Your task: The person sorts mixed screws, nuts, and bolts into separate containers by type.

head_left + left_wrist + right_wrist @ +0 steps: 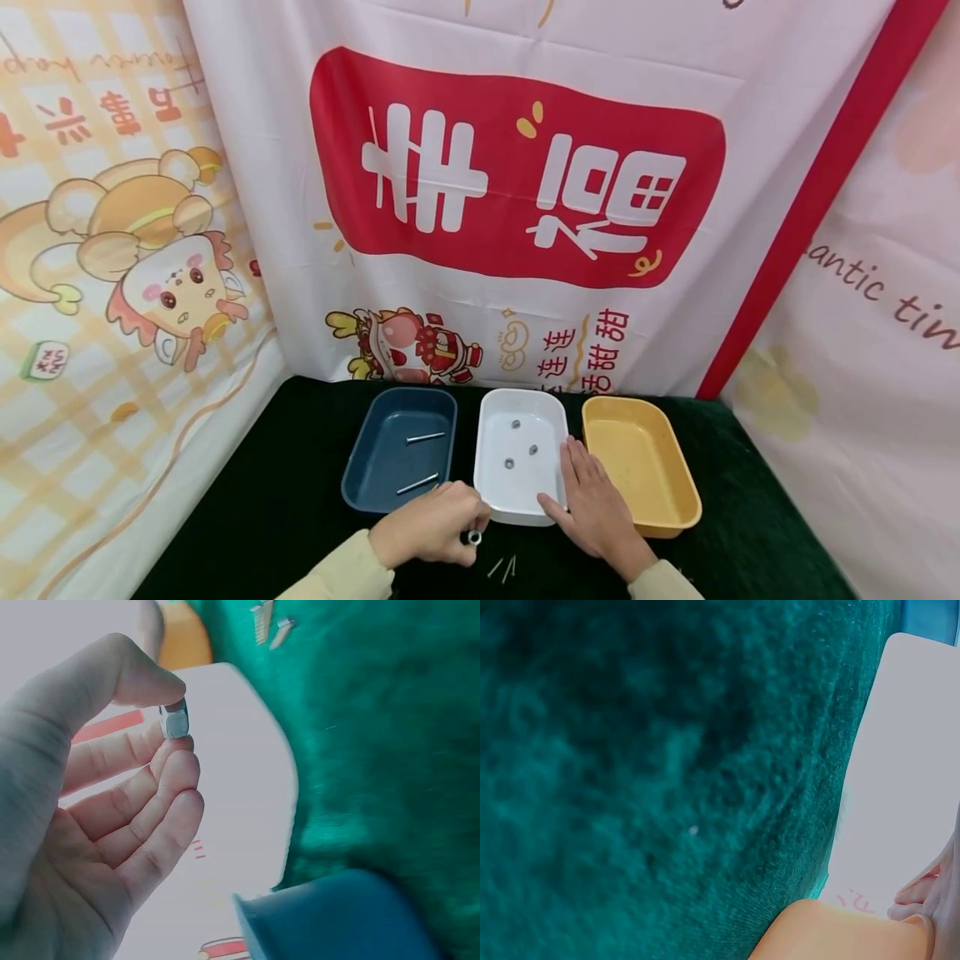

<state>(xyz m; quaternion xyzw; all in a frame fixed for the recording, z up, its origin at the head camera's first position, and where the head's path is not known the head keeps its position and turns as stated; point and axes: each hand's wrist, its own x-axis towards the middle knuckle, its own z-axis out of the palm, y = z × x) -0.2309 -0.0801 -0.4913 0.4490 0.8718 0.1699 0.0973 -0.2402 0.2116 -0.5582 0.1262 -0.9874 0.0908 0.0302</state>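
Thumb and forefinger of my left hand (435, 527) pinch a small metal nut (175, 721) above the dark cloth, just in front of the white tray (517, 496). The other fingers curl loosely in the left wrist view. My right hand (596, 510) has its fingers straight and rests along the white tray's right rim, over the edge of the yellow tray (637, 442). Three nuts (509, 463) lie spread inside the white tray. Two long bolts (417, 483) lie in the blue tray (382, 433), left of the white one.
A few small screws (509, 570) lie on the green cloth (757, 508) between my hands, near the front. The three trays stand side by side before a printed white curtain (270, 208), with more printed fabric at both sides.
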